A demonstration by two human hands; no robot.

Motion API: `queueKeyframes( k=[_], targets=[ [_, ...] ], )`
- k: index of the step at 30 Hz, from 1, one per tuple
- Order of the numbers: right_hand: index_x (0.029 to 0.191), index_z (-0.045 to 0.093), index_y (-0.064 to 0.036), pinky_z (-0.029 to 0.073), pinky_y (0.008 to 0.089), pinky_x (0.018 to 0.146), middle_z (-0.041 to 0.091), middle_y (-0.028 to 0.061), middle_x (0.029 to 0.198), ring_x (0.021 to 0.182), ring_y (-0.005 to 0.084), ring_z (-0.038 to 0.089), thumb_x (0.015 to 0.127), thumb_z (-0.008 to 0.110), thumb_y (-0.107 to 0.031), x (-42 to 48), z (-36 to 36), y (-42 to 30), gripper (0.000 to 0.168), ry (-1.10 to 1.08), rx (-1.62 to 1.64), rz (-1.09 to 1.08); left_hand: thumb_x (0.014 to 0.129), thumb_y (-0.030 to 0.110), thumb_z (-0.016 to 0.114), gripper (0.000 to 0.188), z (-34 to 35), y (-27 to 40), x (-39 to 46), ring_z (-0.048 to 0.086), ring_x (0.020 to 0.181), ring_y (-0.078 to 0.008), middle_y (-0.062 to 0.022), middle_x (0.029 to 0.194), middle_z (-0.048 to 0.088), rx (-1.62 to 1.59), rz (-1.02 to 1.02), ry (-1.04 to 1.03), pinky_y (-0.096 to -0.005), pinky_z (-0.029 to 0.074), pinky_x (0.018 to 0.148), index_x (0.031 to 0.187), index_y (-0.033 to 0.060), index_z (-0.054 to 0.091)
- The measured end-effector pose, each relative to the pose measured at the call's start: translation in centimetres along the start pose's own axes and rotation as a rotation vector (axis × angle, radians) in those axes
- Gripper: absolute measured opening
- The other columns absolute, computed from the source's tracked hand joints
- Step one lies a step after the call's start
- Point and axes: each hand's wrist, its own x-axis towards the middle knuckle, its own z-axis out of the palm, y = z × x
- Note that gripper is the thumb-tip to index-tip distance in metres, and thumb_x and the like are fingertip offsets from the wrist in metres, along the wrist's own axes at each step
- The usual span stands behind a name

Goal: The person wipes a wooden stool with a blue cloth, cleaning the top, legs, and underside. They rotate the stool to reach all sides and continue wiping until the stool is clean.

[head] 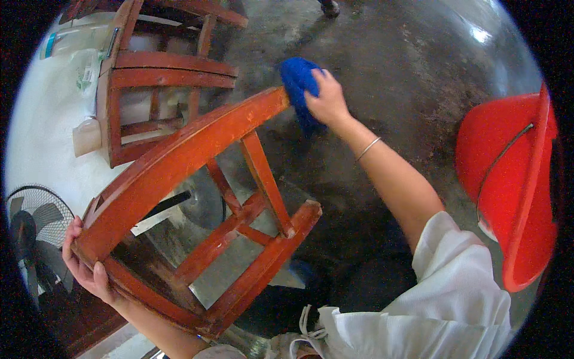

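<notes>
A reddish-brown wooden stool or bench frame [188,170] is held tilted before me, with its legs and crossbars towards the lower right. My left hand [89,269] grips its lower left corner, thumb on the near side and fingers around the outer edge. In my right hand [329,96] is a bunched blue cloth [298,85], which touches the upper right end of the long top rail. Part of the cloth hangs below the fingers. A thin bangle is on my right wrist.
Another wooden piece [175,78] stands at the upper left, near a plastic jar [76,40] and a beige cup [87,138]. A fan [40,215] is at the far left. On the right is a red bucket or basin [502,148] with a wire handle. Part of a foot [330,8] shows at the top.
</notes>
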Motion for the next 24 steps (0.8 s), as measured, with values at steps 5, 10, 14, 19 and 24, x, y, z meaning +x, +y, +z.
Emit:
queueKeyframes(
  k=[5,10,14,19,24],
  targets=[
    [0.095,0.053,0.000,0.049,0.0351,0.065,0.060,0.0120,0.080,0.067,0.0228,0.059,0.078,0.043,-0.024,3.3,-5.0,-6.8,0.031,-0.245,1.305,0.469,0.069,0.033,0.054,0.060,-1.7,-0.1,-3.4,0.034,0.113,-0.0387,-0.0187,0.112,0.041,-0.062,0.104,0.019,-0.0492,0.018,0.097,0.115,-0.0005,0.035],
    [0.099,0.053,-0.006,0.043,0.0359,0.072,0.055,0.0137,0.091,0.082,0.0272,0.054,0.062,0.062,-0.035,1.2,-5.4,-19.0,0.048,-0.577,0.728,-0.419,0.067,0.033,0.055,0.058,0.6,1.7,-1.8,0.035,0.112,-0.0389,-0.0168,0.107,0.041,-0.059,0.040,0.066,-0.0514,0.017,0.098,0.112,0.0010,0.038],
    [0.104,0.051,-0.019,0.039,0.0418,0.075,0.045,0.0135,0.104,0.090,0.0324,0.047,0.058,0.067,-0.031,-3.5,-1.7,-20.8,0.050,-0.350,0.423,-0.953,0.066,0.034,0.055,0.060,0.1,0.4,-1.6,0.036,0.111,-0.0383,-0.0167,0.106,0.041,-0.119,0.166,0.006,-0.0537,0.016,0.098,0.112,0.0005,0.038],
    [0.107,0.049,-0.016,0.040,0.0412,0.081,0.045,0.0194,0.108,0.096,0.0370,0.047,0.046,0.070,-0.030,-2.2,-2.4,-12.0,0.066,-0.465,0.187,-0.671,0.065,0.034,0.056,0.062,-1.8,-1.8,-1.9,0.035,0.110,-0.0391,-0.0173,0.105,0.041,-0.151,0.156,0.003,-0.0541,0.015,0.098,0.113,-0.0004,0.037],
    [0.103,0.051,-0.005,0.040,0.0342,0.082,0.055,0.0129,0.095,0.092,0.0241,0.051,0.066,0.054,-0.020,-0.1,-4.2,-5.5,0.040,-0.367,0.392,0.003,0.065,0.033,0.055,0.061,-1.4,-1.9,-1.2,0.036,0.110,-0.0380,-0.0178,0.106,0.041,-0.190,0.153,-0.005,-0.0561,0.013,0.098,0.113,0.0001,0.038]
  ],
)
